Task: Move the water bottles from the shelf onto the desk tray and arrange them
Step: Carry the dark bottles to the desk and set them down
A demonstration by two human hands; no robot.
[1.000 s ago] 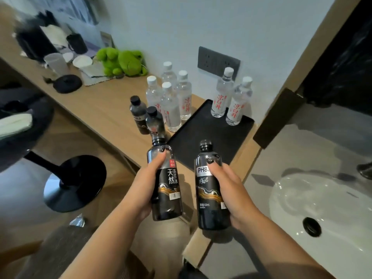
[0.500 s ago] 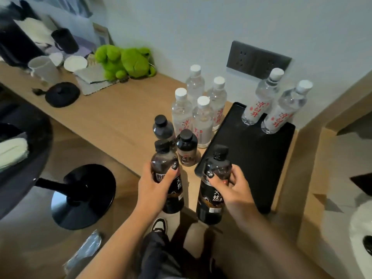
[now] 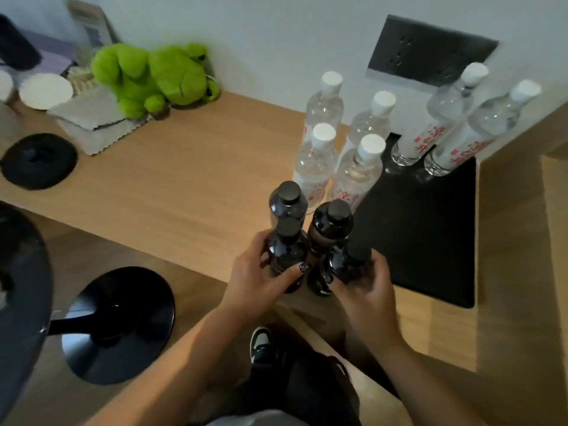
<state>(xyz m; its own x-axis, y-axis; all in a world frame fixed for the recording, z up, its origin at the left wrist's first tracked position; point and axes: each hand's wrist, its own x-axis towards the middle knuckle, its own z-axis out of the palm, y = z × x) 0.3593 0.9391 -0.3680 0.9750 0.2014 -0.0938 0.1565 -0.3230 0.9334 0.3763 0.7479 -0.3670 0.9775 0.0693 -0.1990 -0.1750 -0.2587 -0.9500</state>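
Observation:
My left hand (image 3: 256, 279) grips a dark bottle (image 3: 285, 252) standing at the desk's front edge. My right hand (image 3: 365, 290) grips a second dark bottle (image 3: 345, 264) just right of it, beside the black tray (image 3: 430, 235). Two more dark bottles (image 3: 287, 201) (image 3: 332, 222) stand right behind them on the wood. Several clear white-capped bottles (image 3: 316, 161) are clustered on the desk left of the tray. Two clear bottles (image 3: 430, 124) (image 3: 473, 136) stand at the tray's far end.
A green plush toy (image 3: 153, 76), folded cloths (image 3: 95, 118), a white cup (image 3: 46, 90) and a black round pad (image 3: 38, 161) lie on the desk's left part. A dark socket panel (image 3: 427, 50) is on the wall. A black stool base (image 3: 118, 324) stands on the floor below.
Both hands have carried the two dark bottles forward from in front of me and lowered them to the desk's front edge, next to the other two dark bottles.

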